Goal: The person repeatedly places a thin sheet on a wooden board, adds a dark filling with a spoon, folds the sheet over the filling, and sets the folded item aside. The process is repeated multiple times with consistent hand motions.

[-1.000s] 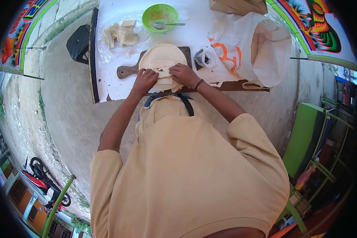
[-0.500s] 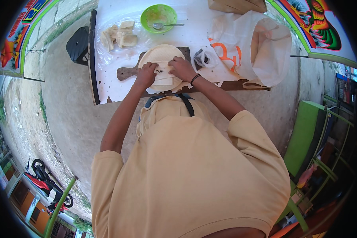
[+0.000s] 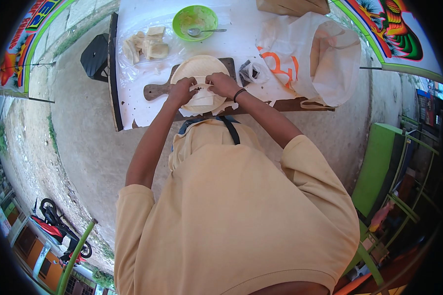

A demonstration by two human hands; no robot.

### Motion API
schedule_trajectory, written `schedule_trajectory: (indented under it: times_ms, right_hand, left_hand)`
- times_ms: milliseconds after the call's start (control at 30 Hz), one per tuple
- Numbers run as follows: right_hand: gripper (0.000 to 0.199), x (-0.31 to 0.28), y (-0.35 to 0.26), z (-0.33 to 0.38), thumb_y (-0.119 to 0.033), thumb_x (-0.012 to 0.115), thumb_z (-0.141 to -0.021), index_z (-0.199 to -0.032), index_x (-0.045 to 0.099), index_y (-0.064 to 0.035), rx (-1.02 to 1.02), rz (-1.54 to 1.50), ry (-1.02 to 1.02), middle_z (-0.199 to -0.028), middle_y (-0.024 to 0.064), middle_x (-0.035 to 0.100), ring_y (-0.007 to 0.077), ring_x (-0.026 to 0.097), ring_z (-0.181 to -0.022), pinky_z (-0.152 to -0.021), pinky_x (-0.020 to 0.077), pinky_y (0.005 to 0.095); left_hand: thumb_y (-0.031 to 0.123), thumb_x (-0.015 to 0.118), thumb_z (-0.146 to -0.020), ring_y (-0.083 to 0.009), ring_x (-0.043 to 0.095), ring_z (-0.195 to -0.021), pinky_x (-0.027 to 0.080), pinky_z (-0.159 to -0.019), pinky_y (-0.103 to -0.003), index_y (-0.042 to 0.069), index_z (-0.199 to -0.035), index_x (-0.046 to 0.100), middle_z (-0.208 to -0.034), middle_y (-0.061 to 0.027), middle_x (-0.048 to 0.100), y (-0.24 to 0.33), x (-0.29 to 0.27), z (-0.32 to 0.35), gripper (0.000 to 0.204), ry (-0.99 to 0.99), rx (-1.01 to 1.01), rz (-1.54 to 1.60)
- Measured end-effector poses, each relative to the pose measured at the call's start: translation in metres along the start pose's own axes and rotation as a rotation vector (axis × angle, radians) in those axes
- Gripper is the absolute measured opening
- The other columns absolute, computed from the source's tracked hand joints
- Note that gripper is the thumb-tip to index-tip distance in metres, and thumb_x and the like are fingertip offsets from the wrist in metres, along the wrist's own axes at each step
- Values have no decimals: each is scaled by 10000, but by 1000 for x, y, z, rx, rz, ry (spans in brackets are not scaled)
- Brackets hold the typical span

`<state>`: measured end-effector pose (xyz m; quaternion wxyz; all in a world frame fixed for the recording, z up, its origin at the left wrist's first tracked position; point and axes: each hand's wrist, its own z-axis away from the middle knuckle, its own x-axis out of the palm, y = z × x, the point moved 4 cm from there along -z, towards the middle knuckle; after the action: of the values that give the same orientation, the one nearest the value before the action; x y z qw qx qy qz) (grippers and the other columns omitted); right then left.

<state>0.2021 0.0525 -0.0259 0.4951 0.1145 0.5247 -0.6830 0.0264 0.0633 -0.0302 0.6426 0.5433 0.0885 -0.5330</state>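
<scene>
A stack of thin, pale round wrappers (image 3: 200, 64) lies on a dark wooden cutting board (image 3: 155, 91) with a handle at its left. My left hand (image 3: 183, 90) and my right hand (image 3: 222, 84) pinch the top wrapper's edge between fingers and thumbs, one at each side. That edge is lifted into a fold between them. Small dark bits show just below the fold, partly hidden by my fingers. Nearer me, a pale rectangular slice (image 3: 202, 100) lies on the wrapper.
Pale cut slices (image 3: 155, 44) lie on clear plastic at the left. Behind the board stands a green bowl (image 3: 195, 18) holding a spoon (image 3: 196, 32). To the right are a small plastic bag with dark contents (image 3: 252, 72) and a large whitish bag (image 3: 307, 54) near the table edge.
Both hands have drawn slightly closer together. The wrapper's edge between them now stands up in a fold, covering more of the dark bits.
</scene>
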Motion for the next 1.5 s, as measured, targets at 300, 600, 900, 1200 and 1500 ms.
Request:
schedule_trajectory:
  times_ms: [300, 600, 900, 1200, 1500]
  right_hand:
    - [139, 7, -4, 26, -112, 596, -819, -939, 645, -165, -445, 136, 293, -898, 68, 585, 255, 603, -899, -754, 506, 379]
    - [173, 18, 1, 34, -70, 595, -775, -931, 652, -115, -543, 175, 378, -933, 68, 571, 255, 581, -894, -782, 487, 362]
    - [370, 19, -1, 58, -298, 616, -821, -1144, 597, -120, -596, 370, 380, -1249, 62, 549, 232, 512, -1161, -935, 398, 475]
    - [525, 49, -10, 58, -359, 514, -905, -1332, 484, -54, -582, 582, 362, -1422, 70, 450, 187, 384, -1348, -1110, 190, 583]
    - [502, 53, -27, 63, -381, 484, -926, -1302, 518, -50, -448, 585, 359, -1409, 89, 462, 198, 430, -1316, -1073, 139, 690]
  left_hand:
    - [151, 696, -793, -233, 611, -888, 457, -772, -420, 128, -902, 655, -859, -35, 600, 15, -4, 33, 119, 312, 307, -132]
    - [190, 687, -804, -184, 589, -932, 473, -775, -367, 173, -1020, 702, -980, 3, 617, 18, -2, 54, 217, 269, 460, -275]
    - [214, 616, -860, -196, 559, -1074, 411, -916, -382, 134, -1080, 672, -1159, -15, 604, 15, 4, 64, 241, 284, 467, -496]
    - [253, 511, -927, -187, 492, -1260, 296, -1102, -444, 20, -1191, 609, -1319, -71, 564, 25, 19, 67, 366, 199, 369, -548]
    - [328, 506, -935, -209, 384, -1356, 207, -1143, -477, 26, -1330, 494, -1433, -123, 445, 24, 30, 78, 498, 136, 258, -509]
